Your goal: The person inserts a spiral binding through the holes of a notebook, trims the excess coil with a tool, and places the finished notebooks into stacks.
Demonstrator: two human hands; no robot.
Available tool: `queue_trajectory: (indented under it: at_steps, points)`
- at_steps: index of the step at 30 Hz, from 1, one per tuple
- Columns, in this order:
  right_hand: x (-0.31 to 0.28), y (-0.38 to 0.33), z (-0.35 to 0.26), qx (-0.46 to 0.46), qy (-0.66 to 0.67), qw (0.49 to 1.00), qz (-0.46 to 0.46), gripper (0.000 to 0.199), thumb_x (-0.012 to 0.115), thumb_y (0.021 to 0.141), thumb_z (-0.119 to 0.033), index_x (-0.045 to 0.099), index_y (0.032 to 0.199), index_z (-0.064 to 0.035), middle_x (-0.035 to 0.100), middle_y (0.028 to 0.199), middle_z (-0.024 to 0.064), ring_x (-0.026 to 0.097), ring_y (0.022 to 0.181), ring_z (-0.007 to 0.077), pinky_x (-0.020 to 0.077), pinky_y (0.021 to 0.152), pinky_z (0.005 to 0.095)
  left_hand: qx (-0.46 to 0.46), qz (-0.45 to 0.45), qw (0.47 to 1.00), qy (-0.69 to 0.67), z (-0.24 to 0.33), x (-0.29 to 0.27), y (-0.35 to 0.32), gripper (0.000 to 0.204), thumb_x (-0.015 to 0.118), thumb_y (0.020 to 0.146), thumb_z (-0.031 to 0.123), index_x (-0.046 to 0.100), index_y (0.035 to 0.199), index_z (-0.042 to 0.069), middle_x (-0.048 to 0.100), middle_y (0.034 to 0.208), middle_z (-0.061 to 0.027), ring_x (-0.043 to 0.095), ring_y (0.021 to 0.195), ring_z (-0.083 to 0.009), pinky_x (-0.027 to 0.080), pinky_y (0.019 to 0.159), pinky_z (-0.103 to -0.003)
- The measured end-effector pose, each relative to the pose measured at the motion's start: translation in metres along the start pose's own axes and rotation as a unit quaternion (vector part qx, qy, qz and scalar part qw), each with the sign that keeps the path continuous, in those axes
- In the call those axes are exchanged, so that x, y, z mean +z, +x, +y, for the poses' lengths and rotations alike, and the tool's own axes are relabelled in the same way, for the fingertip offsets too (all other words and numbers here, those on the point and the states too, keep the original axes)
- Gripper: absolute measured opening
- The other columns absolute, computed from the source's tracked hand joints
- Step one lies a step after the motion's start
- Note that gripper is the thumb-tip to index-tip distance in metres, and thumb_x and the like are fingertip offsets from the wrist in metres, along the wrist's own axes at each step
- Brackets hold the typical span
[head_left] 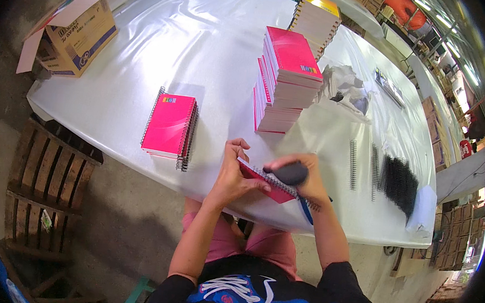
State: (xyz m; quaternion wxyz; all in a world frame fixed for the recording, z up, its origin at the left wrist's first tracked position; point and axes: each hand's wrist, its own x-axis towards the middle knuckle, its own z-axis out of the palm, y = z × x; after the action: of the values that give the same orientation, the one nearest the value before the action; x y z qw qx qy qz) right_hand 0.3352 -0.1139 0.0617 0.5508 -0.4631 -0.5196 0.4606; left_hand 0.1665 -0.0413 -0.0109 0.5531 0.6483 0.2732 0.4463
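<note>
My left hand (233, 176) grips a thin pink-red notebook (276, 193) near the table's front edge, fingers behind it and thumb on the near face. A dark spiral coil (292, 191) runs along the notebook's upper edge, its end sticking out past the right corner. My right hand (308, 179), partly blurred, is closed around a black rounded thing (292, 173) pressed against the coil; its kind I cannot make out. Below the right wrist shows a blue, handle-like piece (306, 211), mostly hidden.
A pile of coil-bound pink notebooks (169, 124) lies left. Ahead stands a tall stack of pink-covered books (293, 53), with yellow-topped spiral books (315, 23) behind. Loose black coils (399, 184) and crumpled plastic (347, 88) lie right. An open carton (83, 39) sits at the far-left corner.
</note>
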Motion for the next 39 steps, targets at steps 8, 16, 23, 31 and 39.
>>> queue_trajectory:
  at_steps: [8, 16, 23, 31, 39]
  points:
    - [0.007, 0.009, 0.005, 0.021, -0.148, 0.989, -0.005, 0.022, 0.061, 0.076, 0.005, 0.071, 0.093, -0.0037, 0.069, 0.08, 0.0031, 0.059, 0.074, 0.0075, 0.0492, 0.069, 0.0259, 0.07, -0.024, 0.995, 0.067, 0.001, 0.003, 0.004, 0.087, 0.095, 0.042, 0.026, 0.029, 0.096, 0.009, 0.036, 0.102, -0.01, 0.042, 0.089, -0.0147, 0.041, 0.079, -0.027]
    - [0.013, 0.03, 0.013, 0.034, -0.201, 0.979, 0.025, 0.017, 0.062, 0.078, 0.008, 0.07, 0.09, 0.0001, 0.07, 0.085, 0.0047, 0.062, 0.08, 0.0081, 0.0496, 0.076, 0.0249, 0.05, -0.047, 0.993, 0.094, 0.008, 0.003, 0.005, 0.089, 0.094, 0.041, 0.03, 0.033, 0.101, 0.006, 0.033, 0.113, -0.0098, 0.04, 0.103, -0.0214, 0.037, 0.091, -0.03]
    - [-0.058, -0.005, 0.006, -0.01, -0.432, 0.871, 0.235, 0.026, 0.062, 0.073, 0.002, 0.068, 0.097, -0.0034, 0.068, 0.09, 0.0138, 0.065, 0.079, 0.0246, 0.0491, 0.073, 0.0306, -0.044, -0.007, 0.991, -0.129, 0.001, 0.005, 0.0, 0.051, 0.083, 0.07, 0.013, 0.04, 0.097, 0.006, 0.044, 0.096, -0.0047, 0.044, 0.086, -0.0136, 0.04, 0.078, -0.025]
    - [-0.017, -0.054, -0.048, -0.063, -0.61, 0.745, 0.262, 0.033, 0.059, 0.085, -0.017, 0.06, 0.118, -0.0107, 0.043, 0.137, 0.0132, 0.04, 0.127, 0.0307, 0.0284, 0.103, 0.0516, -0.011, 0.044, 0.974, -0.222, 0.017, 0.014, -0.013, 0.023, 0.07, 0.082, 0.004, 0.049, 0.092, 0.005, 0.05, 0.086, 0.0001, 0.046, 0.077, -0.0058, 0.04, 0.071, -0.02]
    - [0.019, -0.013, -0.013, -0.122, -0.574, 0.808, 0.048, 0.018, 0.062, 0.081, -0.021, 0.066, 0.098, -0.0143, 0.055, 0.121, 0.0023, 0.049, 0.118, 0.0238, 0.0269, 0.098, 0.0631, -0.031, 0.035, 0.98, -0.193, 0.016, 0.01, -0.024, 0.013, 0.064, 0.087, 0.003, 0.053, 0.093, 0.002, 0.056, 0.093, -0.0018, 0.052, 0.081, -0.0073, 0.044, 0.072, -0.021]
